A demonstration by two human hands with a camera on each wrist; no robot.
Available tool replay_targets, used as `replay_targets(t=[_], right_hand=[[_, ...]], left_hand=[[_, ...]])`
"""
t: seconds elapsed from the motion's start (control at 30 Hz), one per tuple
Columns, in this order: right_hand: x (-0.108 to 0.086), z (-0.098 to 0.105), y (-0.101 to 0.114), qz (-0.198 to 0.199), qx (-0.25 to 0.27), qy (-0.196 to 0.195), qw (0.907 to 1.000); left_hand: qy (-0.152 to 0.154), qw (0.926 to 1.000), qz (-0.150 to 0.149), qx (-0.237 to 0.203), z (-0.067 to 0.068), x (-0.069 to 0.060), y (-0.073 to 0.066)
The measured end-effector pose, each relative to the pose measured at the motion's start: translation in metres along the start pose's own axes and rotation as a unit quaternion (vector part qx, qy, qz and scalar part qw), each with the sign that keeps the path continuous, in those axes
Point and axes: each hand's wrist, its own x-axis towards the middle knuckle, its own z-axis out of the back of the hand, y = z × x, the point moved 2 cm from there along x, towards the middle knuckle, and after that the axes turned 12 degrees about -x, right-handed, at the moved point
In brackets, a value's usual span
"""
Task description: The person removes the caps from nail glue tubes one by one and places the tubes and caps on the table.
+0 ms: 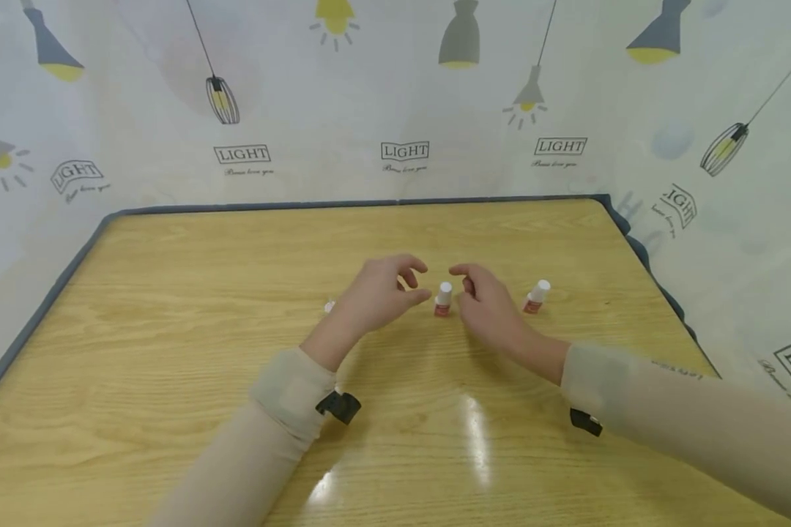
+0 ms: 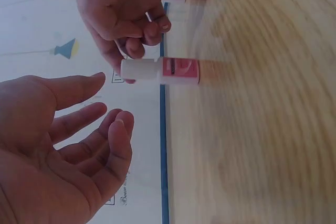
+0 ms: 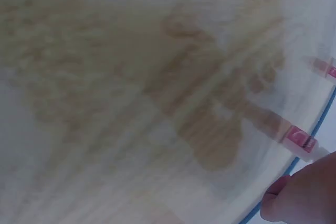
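A small bottle with a white cap and red label (image 1: 443,301) stands upright on the table between my two hands. On its left is my left hand (image 1: 384,294), fingers loosely bent and thumb pointing at the cap, holding nothing. My right hand (image 1: 491,307) is close on the other side, its fingers bent too; the left wrist view shows a fingertip partly hidden behind the white cap (image 2: 140,70). Whether that finger touches the bottle I cannot tell. A second similar bottle (image 1: 537,297) stands to the right of my right hand.
A small whitish thing (image 1: 329,306) shows beside my left wrist, mostly hidden by it. The wooden table (image 1: 171,329) has a dark blue edge (image 1: 395,203) along the back, with a lamp-printed wall covering (image 1: 343,102) behind it.
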Motion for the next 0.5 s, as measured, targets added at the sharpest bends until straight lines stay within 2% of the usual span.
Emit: replay_targets(t=[0.2,0.5], right_hand=[[0.001,-0.011,-0.022,0.001,-0.034,-0.002,0.9994],[-0.002,-0.028,-0.04,0.047,-0.033,-0.063,0.9963]], left_hand=[[0.0,1.0,0.001,-0.003,-0.017,0.01,-0.002],[0.002,0.9998,0.005,-0.021,-0.029,0.015,0.0]])
